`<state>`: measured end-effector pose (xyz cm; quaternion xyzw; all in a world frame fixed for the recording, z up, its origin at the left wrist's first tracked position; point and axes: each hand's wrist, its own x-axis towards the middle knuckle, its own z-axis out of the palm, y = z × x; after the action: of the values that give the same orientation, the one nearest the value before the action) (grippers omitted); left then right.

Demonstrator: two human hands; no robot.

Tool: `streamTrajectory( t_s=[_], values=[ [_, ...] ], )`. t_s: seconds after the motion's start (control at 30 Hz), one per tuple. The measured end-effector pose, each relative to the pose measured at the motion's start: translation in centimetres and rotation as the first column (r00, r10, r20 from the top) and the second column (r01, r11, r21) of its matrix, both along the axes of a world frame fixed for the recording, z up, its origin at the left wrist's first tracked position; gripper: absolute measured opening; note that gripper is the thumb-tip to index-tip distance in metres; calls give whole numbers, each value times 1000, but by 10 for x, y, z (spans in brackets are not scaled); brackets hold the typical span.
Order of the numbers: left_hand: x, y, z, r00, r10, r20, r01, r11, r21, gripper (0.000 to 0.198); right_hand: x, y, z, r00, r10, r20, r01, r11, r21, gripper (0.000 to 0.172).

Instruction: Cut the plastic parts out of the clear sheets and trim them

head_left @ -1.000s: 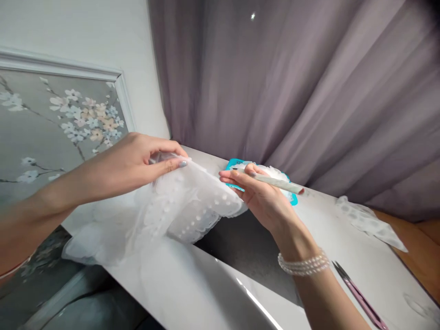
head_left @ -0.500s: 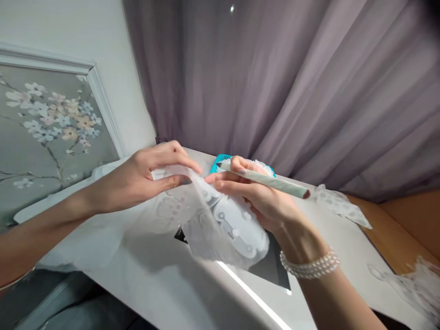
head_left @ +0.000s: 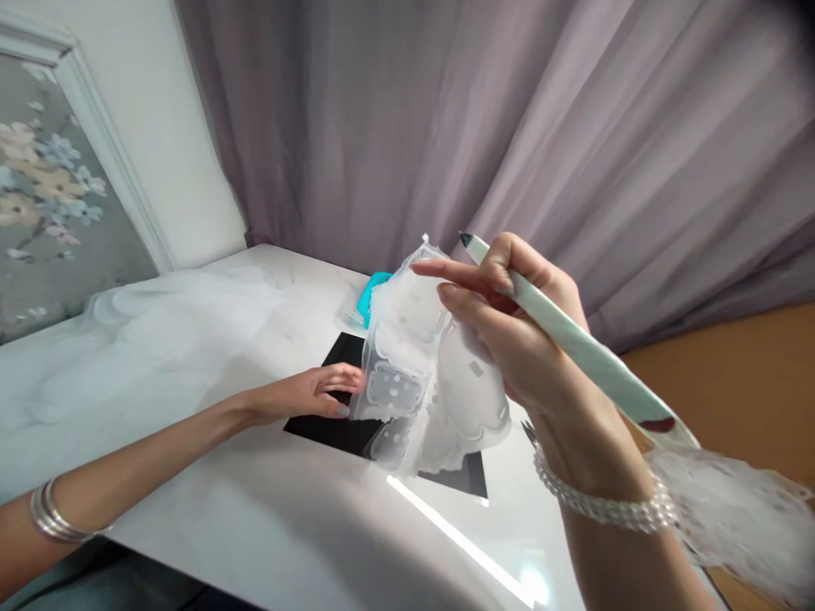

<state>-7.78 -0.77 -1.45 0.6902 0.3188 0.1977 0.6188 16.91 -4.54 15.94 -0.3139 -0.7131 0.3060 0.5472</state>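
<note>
My right hand (head_left: 515, 322) is closed, with a thick pale green pen-like tool (head_left: 566, 339) between its fingers. The tool's dark pointed tip is up and its reddish end is low. The same hand pinches a translucent plastic sheet (head_left: 413, 339) with whitish cut-out or printed shapes, which hangs below the fingers. At the sheet's left edge is my left hand (head_left: 334, 389), fingers stretched out and thumb apart; whether it touches the sheet I cannot tell. Beneath both lies a black flat panel (head_left: 318, 426) on the white table (head_left: 273, 492).
Behind the sheet lies a bright blue object (head_left: 371, 299), partly hidden. A heap of translucent white film (head_left: 178, 314) covers the table's left side. More crumpled clear plastic (head_left: 744, 509) is at the right, by an orange-brown surface (head_left: 719, 365). A grey curtain (head_left: 382, 127) hangs behind.
My left hand has let go of the plastic and moved lower. My right hand has lifted and moved rightward with the tool and the sheet, which now hangs spread out. The view has turned right.
</note>
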Motion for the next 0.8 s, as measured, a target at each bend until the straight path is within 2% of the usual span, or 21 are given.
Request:
streamTrajectory(
  t_s=[0.07, 0.1, 0.2, 0.23, 0.3, 0.37, 0.43, 0.47, 0.5, 0.57, 0.63, 0.67, 0.73, 0.8],
  values=[
    [13, -3, 1, 998, -5, 65, 8, 999, -41, 73, -2, -5, 2, 999, -37, 9, 36, 998, 44, 37],
    [19, -5, 2, 996, -6, 94, 12, 998, -65, 73, -4, -9, 5, 998, -61, 4, 60, 996, 67, 36],
    [22, -8, 8, 990, 26, 140, -11, 994, -111, 35, -5, -23, 18, 985, -170, 3, 168, 978, 121, 38],
    [18, -8, 11, 989, 48, 139, -32, 993, -116, 27, -2, -26, 21, 974, -225, 14, 220, 964, 146, 39],
    [3, -7, 18, 989, 111, 103, -97, 987, -132, 27, 10, -28, 18, 940, -337, 50, 320, 925, 203, 40],
    [-12, -1, 26, 983, 182, -17, -182, 975, -124, 31, 30, -21, -4, 909, -399, 124, 364, 901, 236, 39],
    [-19, 9, 30, 953, 209, -217, -219, 976, -20, 37, 53, -8, -45, 889, -384, 250, 342, 919, 197, 36],
    [-19, 14, 31, 912, 216, -349, -199, 976, 86, 38, 64, -1, -71, 873, -347, 343, 316, 938, 144, 31],
    [-16, 20, 29, 844, 239, -481, -153, 965, 212, 38, 75, 6, -97, 845, -347, 407, 339, 936, 94, 29],
    [-6, 28, 23, 667, 347, -659, -30, 897, 442, 31, 93, 14, -146, 759, -316, 568, 377, 926, 12, 23],
    [5, 30, 17, 542, 474, -694, 32, 814, 580, 30, 106, 14, -180, 695, -344, 631, 462, 886, -26, 22],
    [10, 29, 15, 518, 519, -680, 42, 779, 626, 33, 110, 12, -190, 674, -370, 639, 504, 863, -32, 22],
    [21, 24, 12, 521, 566, -639, 114, 695, 709, 39, 115, 6, -196, 654, -433, 620, 578, 815, -40, 26],
    [35, 18, 11, 585, 549, -597, 251, 577, 777, 40, 117, 0, -191, 667, -467, 580, 623, 777, -91, 31]
  ],
)
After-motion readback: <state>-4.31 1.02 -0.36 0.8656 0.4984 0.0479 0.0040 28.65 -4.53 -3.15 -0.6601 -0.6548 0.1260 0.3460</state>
